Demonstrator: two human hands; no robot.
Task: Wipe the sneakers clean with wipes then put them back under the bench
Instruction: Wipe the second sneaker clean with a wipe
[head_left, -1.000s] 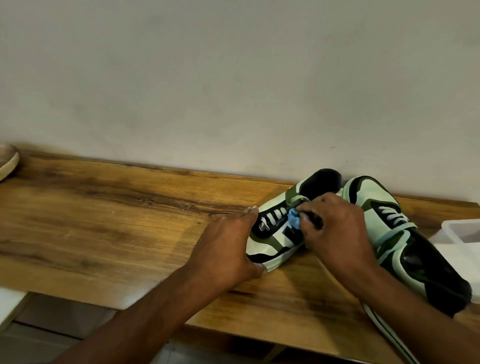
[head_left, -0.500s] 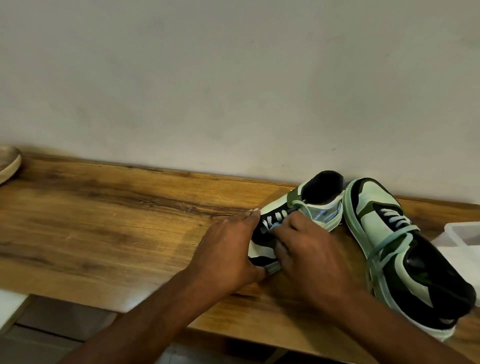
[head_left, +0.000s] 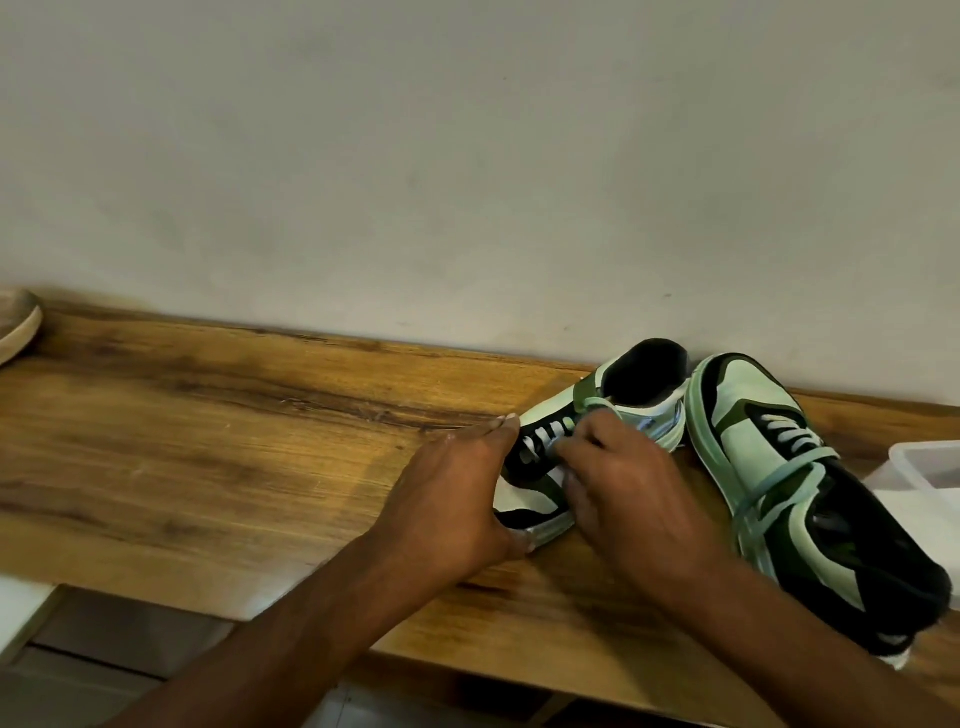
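Note:
Two mint-green, dark-green and black sneakers lie on a wooden bench (head_left: 208, 441) against the wall. The left sneaker (head_left: 641, 376) points its toe toward me. My left hand (head_left: 452, 499) clasps that toe, with the thumb under the sole edge. My right hand (head_left: 634, 499) presses curled fingers on the laces and side panel. The blue wipe seen a second ago is hidden under those fingers. The other sneaker (head_left: 753, 431) rests on its side to the right, touching the first at the heel.
A clear plastic container (head_left: 924, 467) sits at the bench's right end, close to the second sneaker. The tip of a tan shoe (head_left: 18, 325) shows at the far left. The bench's front edge runs just under my forearms, with pale floor below.
My right hand has slid from the sneaker's tongue down toward the toe side, covering the blue wipe. The left hand has kept its hold on the toe.

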